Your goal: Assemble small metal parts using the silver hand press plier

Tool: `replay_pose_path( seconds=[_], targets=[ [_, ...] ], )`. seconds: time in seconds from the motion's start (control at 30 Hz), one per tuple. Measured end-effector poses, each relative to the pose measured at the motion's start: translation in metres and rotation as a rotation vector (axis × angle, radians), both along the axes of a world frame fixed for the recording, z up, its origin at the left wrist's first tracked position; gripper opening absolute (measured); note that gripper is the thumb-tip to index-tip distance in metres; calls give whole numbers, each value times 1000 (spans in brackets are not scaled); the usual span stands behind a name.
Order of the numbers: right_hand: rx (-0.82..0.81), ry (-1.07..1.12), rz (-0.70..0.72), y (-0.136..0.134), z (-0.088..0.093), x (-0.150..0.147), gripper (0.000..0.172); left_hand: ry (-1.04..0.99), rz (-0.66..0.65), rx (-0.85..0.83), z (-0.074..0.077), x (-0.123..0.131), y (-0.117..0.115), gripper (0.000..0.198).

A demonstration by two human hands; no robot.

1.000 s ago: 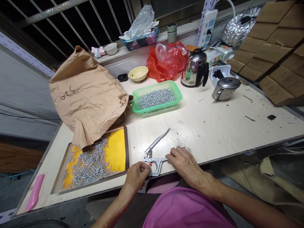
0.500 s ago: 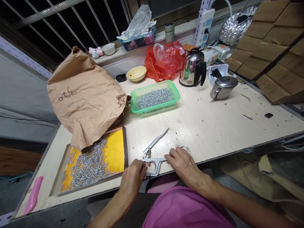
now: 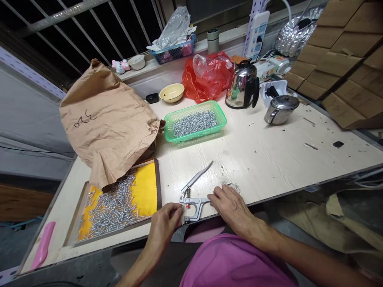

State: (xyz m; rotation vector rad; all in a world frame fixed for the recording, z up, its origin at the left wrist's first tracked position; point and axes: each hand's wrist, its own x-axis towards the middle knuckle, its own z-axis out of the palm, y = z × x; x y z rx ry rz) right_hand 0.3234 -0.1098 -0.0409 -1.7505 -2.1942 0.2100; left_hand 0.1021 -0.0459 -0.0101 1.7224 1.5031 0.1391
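Note:
A metal hand press plier (image 3: 194,195) lies at the table's near edge with its upper lever raised. My right hand (image 3: 231,205) rests closed over the lower handle, holding it down. My left hand (image 3: 164,223) is pinched at the tool's jaw, fingertips together on something too small to make out. A yellow-lined tray (image 3: 148,187) of several small metal pieces sits just left of my left hand. A green basket (image 3: 221,117) of similar metal pieces stands farther back.
A brown paper bag (image 3: 104,119) leans over the tray's far end. A steel kettle (image 3: 243,85), a lidded steel pot (image 3: 281,109), a red plastic bag (image 3: 206,77) and a yellow bowl (image 3: 172,92) stand at the back. Cardboard sheets (image 3: 347,59) lean at the right.
My left hand drew back slightly from the tool's jaw toward the table edge. My right hand and the tool stayed put.

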Motion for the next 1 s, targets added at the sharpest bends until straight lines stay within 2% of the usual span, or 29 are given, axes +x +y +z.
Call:
replay_pose_path(
  seconds=[0.1,0.27,0.53,0.83,1.0],
  targets=[
    [-4,9,3,-1,0,0,14,-110,207,-283,1,3,5,40],
    [4,-4,-4,-1,0,0,11,-137,281,-373,5,9,1,46],
    [-13,-7,-26,-2,0,-1,11,-108,268,-362,3,11,-2,46],
    [-27,6,-25,-1,-2,-1,12,-47,170,-402,3,14,4,43],
    [-98,108,18,-1,14,6,10,-18,146,-416,5,13,5,46]
  ],
)
